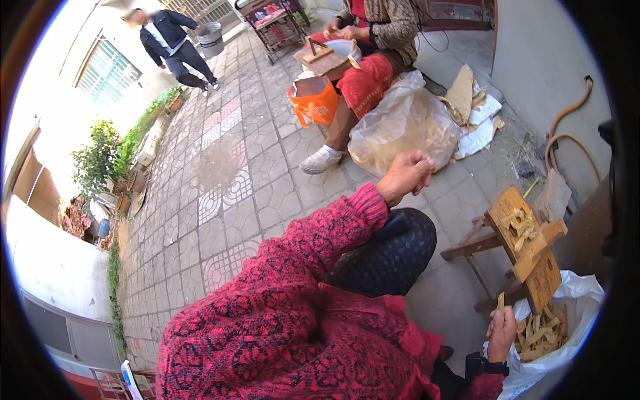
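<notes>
My left hand (408, 177) hovers past my knee, in front of a clear plastic bag (407, 123) that holds pale tan material. Its fingers are curled closed, and whatever they may hold is hidden. Low on the right, my right hand (501, 332) pinches a thin yellowish strip (501, 301) that points upward. Beside that hand stands a small wooden bench (548, 283) with an upright wooden slat (537, 248) across its top. A few pale strips (521, 227) lie on the bench. Under its near end, a white plastic bag (587, 290) holds many similar strips (541, 333).
A seated person (393, 33) works at a wooden board (328, 61) over a basin, near an orange bag (315, 103). Another person (175, 43) walks at the far left, by a bucket (211, 39). A hose (567, 117) hangs on the right wall. Potted plants (97, 153) line the left.
</notes>
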`<state>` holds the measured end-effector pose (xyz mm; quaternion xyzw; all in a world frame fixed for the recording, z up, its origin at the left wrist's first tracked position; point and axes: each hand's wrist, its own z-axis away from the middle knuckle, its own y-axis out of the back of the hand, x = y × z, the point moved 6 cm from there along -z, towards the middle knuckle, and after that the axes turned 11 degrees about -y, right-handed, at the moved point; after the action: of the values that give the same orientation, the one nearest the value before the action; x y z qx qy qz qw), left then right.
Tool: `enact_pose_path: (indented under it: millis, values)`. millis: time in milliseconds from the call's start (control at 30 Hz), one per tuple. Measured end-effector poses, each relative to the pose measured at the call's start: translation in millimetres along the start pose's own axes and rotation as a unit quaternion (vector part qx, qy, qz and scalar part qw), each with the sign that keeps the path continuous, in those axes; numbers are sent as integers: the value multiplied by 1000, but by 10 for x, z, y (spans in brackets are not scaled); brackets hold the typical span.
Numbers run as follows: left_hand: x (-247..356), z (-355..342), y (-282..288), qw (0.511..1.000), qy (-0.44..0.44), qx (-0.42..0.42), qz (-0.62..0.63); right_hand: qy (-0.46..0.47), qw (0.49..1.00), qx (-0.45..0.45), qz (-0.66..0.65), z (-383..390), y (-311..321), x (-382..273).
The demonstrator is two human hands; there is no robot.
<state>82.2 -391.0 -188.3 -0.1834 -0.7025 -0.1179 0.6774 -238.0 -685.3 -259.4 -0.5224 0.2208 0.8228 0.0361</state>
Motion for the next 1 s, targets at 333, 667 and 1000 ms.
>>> enact_pose_path:
  millis: [333,667,1000]
  values:
    - [-282,1135,2249,942,128,309,6,-10,999,-45,28,-148,-154,186]
    - [503,1647,3494,896,11,440,56,56,994,-28,92,-153,-196,29]
    - [2028,1579,3985,893,-50,446,40,23,999,-27,10,-184,-193,73]
